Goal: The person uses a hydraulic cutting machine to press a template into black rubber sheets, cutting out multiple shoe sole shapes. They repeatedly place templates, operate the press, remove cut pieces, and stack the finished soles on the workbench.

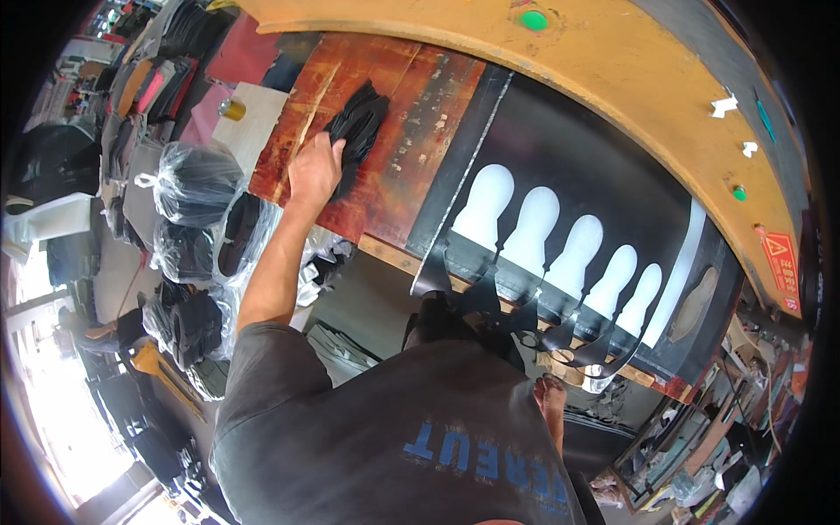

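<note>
Left edge of frame: clear plastic bags (188, 179) stuffed with dark goods, heaped on the floor beside the worktop. Left arm reaches up from the lower centre, elbow nearly straight, to the upper-left-centre. Left hand (315, 171) sits back-up on a stack of black fabric pieces (359, 127); fingers curled closed on the stack's lower edge. Stack lies on the reddish wooden worktop (411, 131), long axis running from lower left to upper right, far end pointing at the yellow curved machine arm (612, 70). Centre-right: black plate with a row of white bowling-pin-shaped cutouts (556, 236). Right hand (553, 394), lower right of centre, mostly hidden by the shirt; fingers' state cannot be told.
</note>
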`<state>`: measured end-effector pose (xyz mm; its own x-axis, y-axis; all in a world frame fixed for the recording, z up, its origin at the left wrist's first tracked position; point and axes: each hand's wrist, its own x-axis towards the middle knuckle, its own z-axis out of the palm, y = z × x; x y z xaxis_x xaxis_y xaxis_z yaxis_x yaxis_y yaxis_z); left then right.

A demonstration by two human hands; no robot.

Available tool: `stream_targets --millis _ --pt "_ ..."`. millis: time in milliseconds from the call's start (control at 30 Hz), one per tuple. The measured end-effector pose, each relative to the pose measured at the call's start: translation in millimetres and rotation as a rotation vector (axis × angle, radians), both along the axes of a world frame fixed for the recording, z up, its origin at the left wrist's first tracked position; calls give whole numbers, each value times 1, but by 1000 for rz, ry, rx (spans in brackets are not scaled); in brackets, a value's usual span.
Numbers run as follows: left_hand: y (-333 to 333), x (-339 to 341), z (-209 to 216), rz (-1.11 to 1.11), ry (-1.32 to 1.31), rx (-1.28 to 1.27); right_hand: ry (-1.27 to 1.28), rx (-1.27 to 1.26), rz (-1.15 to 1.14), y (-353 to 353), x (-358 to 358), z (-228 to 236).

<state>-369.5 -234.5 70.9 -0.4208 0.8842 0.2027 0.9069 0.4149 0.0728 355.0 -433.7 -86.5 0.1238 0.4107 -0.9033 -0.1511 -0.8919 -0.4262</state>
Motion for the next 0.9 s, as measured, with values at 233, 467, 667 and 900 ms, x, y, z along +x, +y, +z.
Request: stream_targets --millis 233,467,667,900 --pt "7 -19 66 -116 -572 -50 -124 143 298 16 -12 -11" --pt "1 -15 92 -110 -597 -45 -43 -36 152 29 -13 -31" --pt "5 -45 88 -90 -51 -7 -57 11 129 15 -18 -42" --pt "-15 -6 -21 -150 103 -140 -129 138 321 4 -24 -49"
